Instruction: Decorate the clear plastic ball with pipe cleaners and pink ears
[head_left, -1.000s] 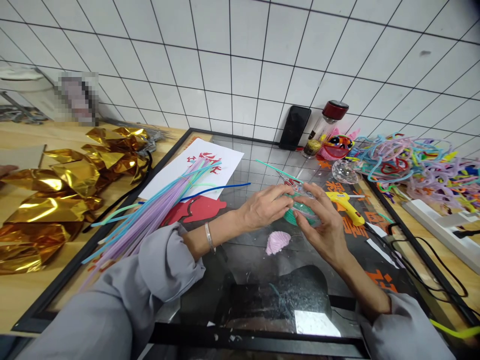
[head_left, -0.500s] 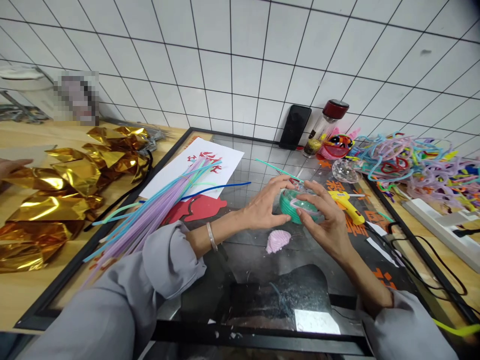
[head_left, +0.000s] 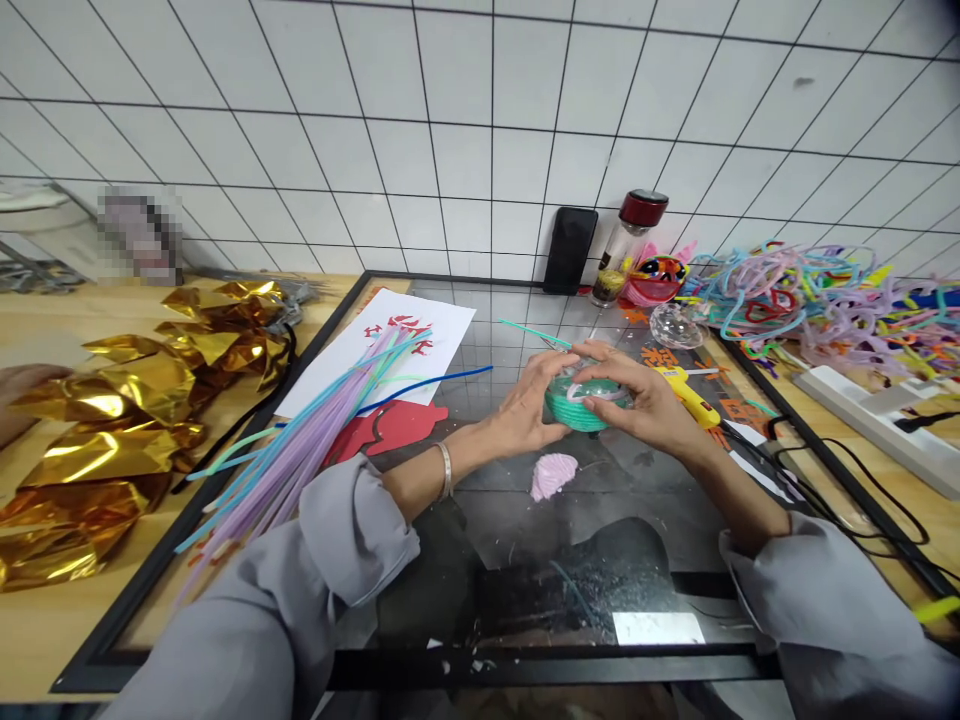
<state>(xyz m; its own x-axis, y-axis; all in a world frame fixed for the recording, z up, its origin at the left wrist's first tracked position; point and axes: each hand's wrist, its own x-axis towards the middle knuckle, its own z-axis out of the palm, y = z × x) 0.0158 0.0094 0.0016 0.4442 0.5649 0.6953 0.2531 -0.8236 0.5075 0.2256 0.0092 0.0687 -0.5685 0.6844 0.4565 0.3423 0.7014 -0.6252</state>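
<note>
Between my hands is a round, clear plastic piece wrapped in green pipe cleaner (head_left: 576, 414), with a pale pink strip across its front. My left hand (head_left: 521, 408) curves around its left side, thumb low and fingers behind. From the right, my right hand (head_left: 651, 398) closes on it with the thumb against the front and fingers over the top. A lilac pipe-cleaner shape like a shell (head_left: 553, 476) lies on the glass just below. Behind my left hand, a thin green pipe cleaner (head_left: 529, 331) stretches toward the wall.
Lilac and blue pipe cleaners (head_left: 300, 455) lie over white paper (head_left: 337, 340) and a red cutout (head_left: 409, 428). A yellow glue gun (head_left: 694, 398), clear dome (head_left: 675, 325), bottle (head_left: 619, 255), phone (head_left: 570, 250) and power strip (head_left: 877, 420) stand right. Another person's hand (head_left: 26, 395) touches gold foil (head_left: 127, 390).
My right hand has closed in on the green-wrapped piece, its fingers now over the top. The camera view has shifted slightly. At far left, the other person's hand reaches lower onto the gold foil.
</note>
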